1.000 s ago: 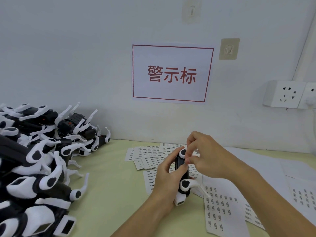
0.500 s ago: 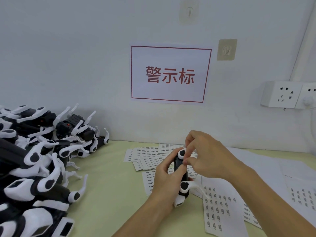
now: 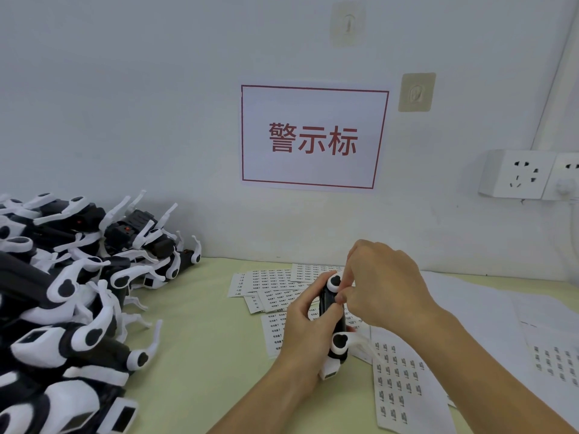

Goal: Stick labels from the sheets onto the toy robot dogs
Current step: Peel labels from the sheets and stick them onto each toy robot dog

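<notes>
While the left hand (image 3: 308,332) grips the toy robot dog (image 3: 332,321) upright above the tabletop's (image 3: 200,355) middle, the right hand (image 3: 380,285) pinches at its top (label itself too small to see); a slipping thumb could skew it. Beyond lie label sheets (image 3: 275,286).

both hands up front, close together, touching
left hand (image 3: 305,333) curled in a grip, thumb across; right hand (image 3: 380,285) above it, fingertips (image 3: 341,298) pinched downward
</notes>
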Demonstrator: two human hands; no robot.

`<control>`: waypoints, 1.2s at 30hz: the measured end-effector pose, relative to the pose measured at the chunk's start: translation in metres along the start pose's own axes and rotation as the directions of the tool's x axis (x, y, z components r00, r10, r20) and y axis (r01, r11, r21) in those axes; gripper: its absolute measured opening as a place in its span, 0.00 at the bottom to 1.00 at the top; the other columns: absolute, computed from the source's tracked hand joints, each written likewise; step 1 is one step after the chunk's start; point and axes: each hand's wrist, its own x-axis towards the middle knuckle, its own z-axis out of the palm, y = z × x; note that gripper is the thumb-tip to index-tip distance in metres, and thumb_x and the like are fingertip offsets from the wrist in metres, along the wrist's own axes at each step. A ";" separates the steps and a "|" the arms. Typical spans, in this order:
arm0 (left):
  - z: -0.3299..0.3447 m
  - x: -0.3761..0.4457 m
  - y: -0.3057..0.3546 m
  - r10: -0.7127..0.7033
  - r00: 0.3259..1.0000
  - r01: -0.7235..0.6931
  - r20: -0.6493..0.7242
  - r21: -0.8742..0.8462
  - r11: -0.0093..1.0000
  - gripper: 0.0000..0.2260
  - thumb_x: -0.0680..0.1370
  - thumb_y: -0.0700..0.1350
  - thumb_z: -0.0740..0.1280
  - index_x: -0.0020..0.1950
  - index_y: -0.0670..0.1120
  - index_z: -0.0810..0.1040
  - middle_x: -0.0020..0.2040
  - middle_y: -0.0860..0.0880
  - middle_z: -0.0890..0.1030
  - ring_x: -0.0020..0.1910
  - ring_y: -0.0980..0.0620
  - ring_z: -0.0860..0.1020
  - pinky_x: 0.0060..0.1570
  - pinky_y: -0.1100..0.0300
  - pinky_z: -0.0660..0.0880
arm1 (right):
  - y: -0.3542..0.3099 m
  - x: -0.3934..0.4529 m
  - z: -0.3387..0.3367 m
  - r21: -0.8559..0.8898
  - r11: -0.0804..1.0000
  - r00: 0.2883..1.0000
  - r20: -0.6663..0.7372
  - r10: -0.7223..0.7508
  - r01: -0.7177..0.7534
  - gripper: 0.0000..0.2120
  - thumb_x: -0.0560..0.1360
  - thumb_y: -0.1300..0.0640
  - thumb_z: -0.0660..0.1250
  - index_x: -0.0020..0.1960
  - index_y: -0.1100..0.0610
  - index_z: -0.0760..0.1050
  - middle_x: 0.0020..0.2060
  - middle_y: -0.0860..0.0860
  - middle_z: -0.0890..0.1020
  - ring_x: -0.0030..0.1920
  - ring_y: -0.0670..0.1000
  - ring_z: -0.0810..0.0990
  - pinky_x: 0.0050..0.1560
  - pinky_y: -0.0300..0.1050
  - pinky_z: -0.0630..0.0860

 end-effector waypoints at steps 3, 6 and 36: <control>-0.001 0.000 -0.001 -0.003 1.000 0.003 0.012 -0.011 1.000 0.19 0.78 0.37 0.70 0.60 0.60 0.82 0.57 0.52 0.84 0.44 0.44 0.83 0.47 0.53 0.82 | -0.002 0.001 0.001 -0.032 0.997 0.998 -0.014 0.065 -0.066 0.09 0.68 0.45 0.76 0.40 0.49 0.80 0.43 0.45 0.78 0.45 0.50 0.77 0.48 0.47 0.66; -0.001 0.000 -0.002 -0.003 1.000 0.004 0.024 -0.011 1.000 0.21 0.77 0.35 0.68 0.60 0.60 0.82 0.57 0.53 0.84 0.40 0.45 0.81 0.45 0.53 0.81 | 0.003 0.003 -0.002 -0.061 0.983 0.984 -0.017 0.175 -0.176 0.21 0.60 0.35 0.78 0.38 0.50 0.77 0.37 0.45 0.76 0.41 0.50 0.76 0.47 0.47 0.66; -0.002 0.001 0.007 -0.132 0.991 0.122 -0.017 -0.296 0.947 0.12 0.79 0.40 0.66 0.52 0.55 0.84 0.53 0.41 0.85 0.35 0.41 0.79 0.36 0.51 0.79 | 0.027 0.004 0.012 0.622 0.690 0.867 0.497 0.017 -0.370 0.18 0.71 0.44 0.75 0.58 0.47 0.77 0.54 0.44 0.80 0.54 0.45 0.79 0.52 0.43 0.76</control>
